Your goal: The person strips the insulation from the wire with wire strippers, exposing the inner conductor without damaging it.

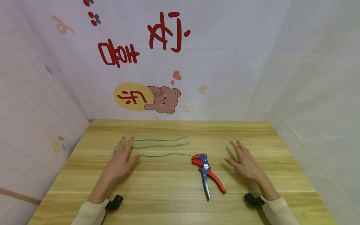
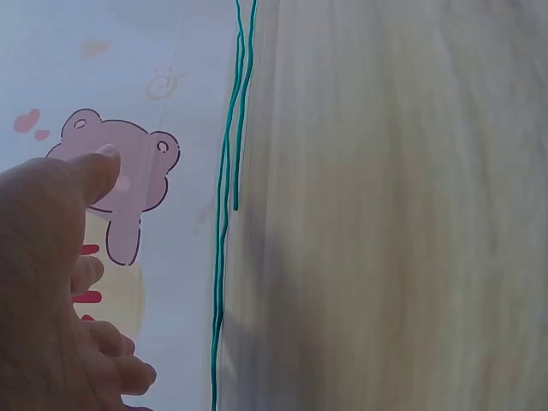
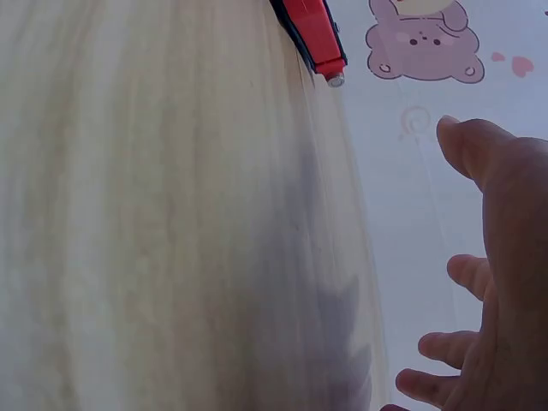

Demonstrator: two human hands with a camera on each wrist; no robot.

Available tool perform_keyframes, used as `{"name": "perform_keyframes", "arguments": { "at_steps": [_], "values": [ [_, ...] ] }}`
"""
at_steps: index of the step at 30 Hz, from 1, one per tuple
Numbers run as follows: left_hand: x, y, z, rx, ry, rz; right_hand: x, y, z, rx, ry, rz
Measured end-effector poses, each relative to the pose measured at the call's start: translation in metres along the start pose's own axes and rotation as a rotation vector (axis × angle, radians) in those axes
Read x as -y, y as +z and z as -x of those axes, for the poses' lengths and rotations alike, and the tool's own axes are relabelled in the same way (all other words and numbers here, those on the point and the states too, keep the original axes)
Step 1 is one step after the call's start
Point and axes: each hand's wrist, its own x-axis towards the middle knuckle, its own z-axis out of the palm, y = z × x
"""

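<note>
Three thin green wires lie roughly side by side on the wooden table: a far one point(image 1: 157, 140), a middle one point(image 1: 157, 146) and a near one point(image 1: 166, 155). My left hand point(image 1: 121, 162) is over their left ends with fingers spread, holding nothing; whether it touches them I cannot tell. In the left wrist view the wires point(image 2: 219, 248) run beside the hand point(image 2: 51, 282). A red and blue wire stripper point(image 1: 206, 167) lies right of the wires, its handles apart. My right hand point(image 1: 246, 164), fingers spread and empty, is to the right of the tool; the right wrist view shows the tool's red part point(image 3: 315, 34).
The wooden table point(image 1: 157, 206) meets a white cloth backdrop point(image 1: 225, 62) at its far edge, printed with red characters and a bear. Cloth walls stand on the left point(image 1: 28, 93) and right point(image 1: 317, 93). Black curved pieces sit at both wrists.
</note>
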Motion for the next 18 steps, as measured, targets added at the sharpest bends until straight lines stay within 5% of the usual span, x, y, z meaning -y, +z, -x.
{"name": "perform_keyframes", "arguments": {
  "at_steps": [18],
  "values": [
    [-0.017, 0.006, -0.002, -0.017, 0.050, 0.008, 0.013, 0.004, 0.002, 0.068, -0.012, -0.144]
  ]
}}
